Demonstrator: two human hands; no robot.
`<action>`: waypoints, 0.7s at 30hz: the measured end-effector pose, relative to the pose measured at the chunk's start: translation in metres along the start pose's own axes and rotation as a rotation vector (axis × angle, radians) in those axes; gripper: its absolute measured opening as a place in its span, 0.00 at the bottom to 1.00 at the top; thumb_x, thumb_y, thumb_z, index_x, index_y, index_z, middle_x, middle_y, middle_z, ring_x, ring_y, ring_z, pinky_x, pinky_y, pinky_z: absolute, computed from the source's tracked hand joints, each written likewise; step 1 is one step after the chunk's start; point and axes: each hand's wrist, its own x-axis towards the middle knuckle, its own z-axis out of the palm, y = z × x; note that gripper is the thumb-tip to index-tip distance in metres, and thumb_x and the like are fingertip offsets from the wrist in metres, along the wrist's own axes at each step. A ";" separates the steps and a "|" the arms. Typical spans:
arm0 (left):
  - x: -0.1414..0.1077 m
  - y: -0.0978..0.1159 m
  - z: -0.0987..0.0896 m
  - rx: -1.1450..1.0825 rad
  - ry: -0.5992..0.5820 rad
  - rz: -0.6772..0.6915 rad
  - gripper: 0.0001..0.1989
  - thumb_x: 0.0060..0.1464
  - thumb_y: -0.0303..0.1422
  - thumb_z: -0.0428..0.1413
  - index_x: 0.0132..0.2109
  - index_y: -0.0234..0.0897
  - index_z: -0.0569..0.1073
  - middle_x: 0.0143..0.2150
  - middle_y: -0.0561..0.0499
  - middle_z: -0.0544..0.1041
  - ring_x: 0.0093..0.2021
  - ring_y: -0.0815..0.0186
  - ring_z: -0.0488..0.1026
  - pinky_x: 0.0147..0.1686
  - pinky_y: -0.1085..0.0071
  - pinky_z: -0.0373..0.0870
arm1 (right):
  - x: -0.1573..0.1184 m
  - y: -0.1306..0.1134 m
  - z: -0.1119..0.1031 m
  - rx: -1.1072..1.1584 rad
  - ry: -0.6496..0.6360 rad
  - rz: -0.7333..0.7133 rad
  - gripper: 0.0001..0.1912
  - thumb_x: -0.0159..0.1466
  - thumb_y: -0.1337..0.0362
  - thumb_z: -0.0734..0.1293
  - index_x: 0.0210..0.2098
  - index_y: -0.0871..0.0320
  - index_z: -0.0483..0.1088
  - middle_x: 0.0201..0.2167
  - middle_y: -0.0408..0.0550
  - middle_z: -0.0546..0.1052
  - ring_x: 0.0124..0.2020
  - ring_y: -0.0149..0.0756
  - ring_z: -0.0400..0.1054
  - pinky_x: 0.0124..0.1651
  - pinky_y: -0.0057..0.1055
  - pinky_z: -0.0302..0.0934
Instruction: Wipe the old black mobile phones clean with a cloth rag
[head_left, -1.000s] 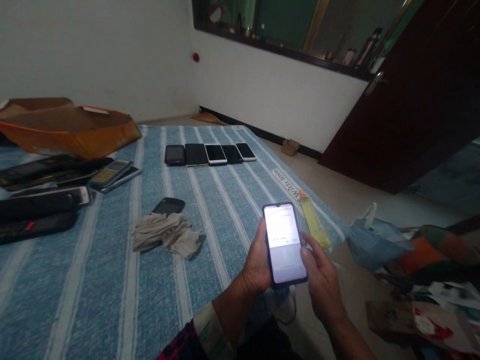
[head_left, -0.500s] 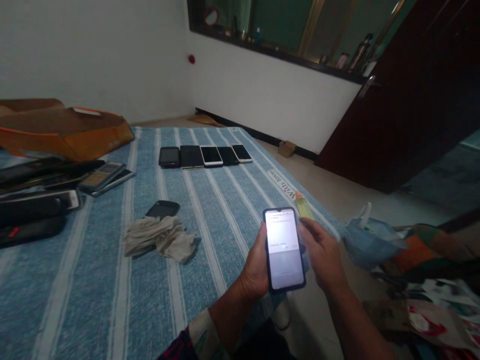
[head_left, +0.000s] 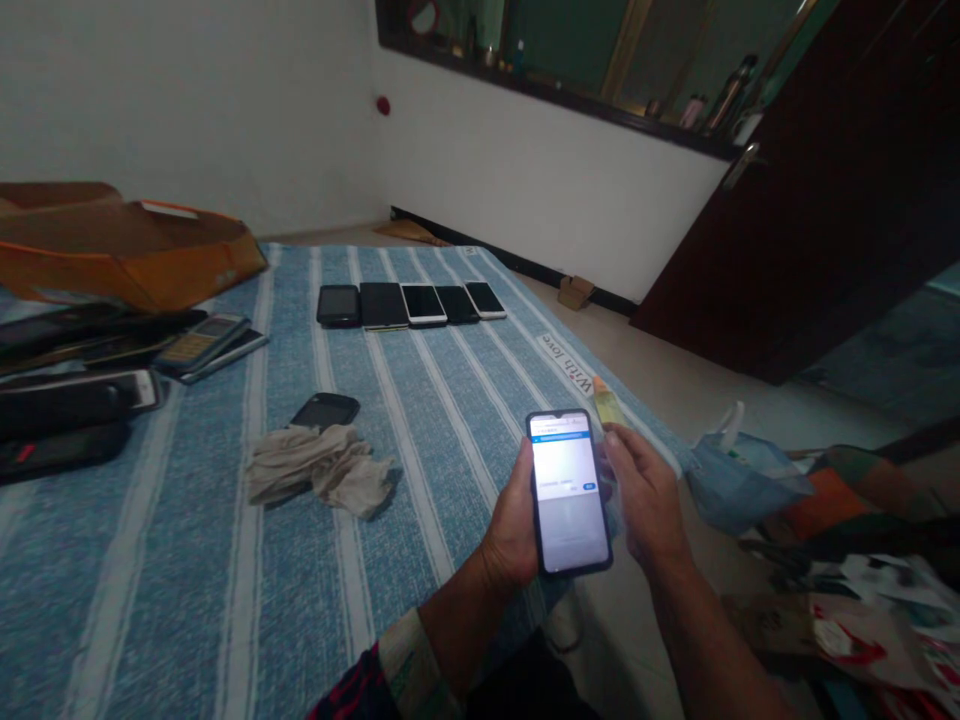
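My left hand (head_left: 514, 530) grips a black smartphone (head_left: 568, 495) upright, its lit screen showing a white dialog with a small blue button. My right hand (head_left: 646, 495) hangs just beside the phone's right edge, fingers slightly apart, holding nothing. Behind it lies a yellow plastic tube (head_left: 609, 402), partly hidden by the phone and hand. On the striped blue mat (head_left: 172, 570) stands a row of several dark phones (head_left: 411, 305). A crumpled beige cloth (head_left: 319, 470) lies beside a black phone (head_left: 325, 410).
More phones, including a keypad phone (head_left: 202, 345), lie at the mat's left edge beside an orange cardboard box (head_left: 127, 245). A blue plastic bag (head_left: 739, 485) and loose papers (head_left: 847, 625) sit on the floor to the right. A dark door (head_left: 795, 200) stands ajar.
The phone screen now shows a sharper dialog with a blue bar and button. My right hand has shifted slightly toward the phone, and the whole view has tilted a little.
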 end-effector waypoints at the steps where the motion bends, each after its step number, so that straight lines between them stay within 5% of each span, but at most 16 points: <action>1: 0.000 0.001 0.001 -0.007 -0.005 -0.011 0.32 0.63 0.53 0.43 0.50 0.28 0.76 0.37 0.41 0.81 0.33 0.60 0.78 0.37 0.68 0.72 | -0.003 0.001 -0.003 0.000 -0.008 0.026 0.28 0.58 0.44 0.67 0.46 0.61 0.74 0.35 0.51 0.80 0.35 0.41 0.74 0.35 0.34 0.66; 21: 0.003 0.000 -0.013 0.015 0.082 -0.005 0.30 0.60 0.55 0.48 0.47 0.30 0.76 0.31 0.45 0.81 0.27 0.62 0.76 0.35 0.67 0.71 | -0.023 0.011 -0.012 0.049 -0.068 0.114 0.25 0.52 0.52 0.73 0.44 0.61 0.75 0.37 0.54 0.81 0.39 0.45 0.76 0.40 0.39 0.70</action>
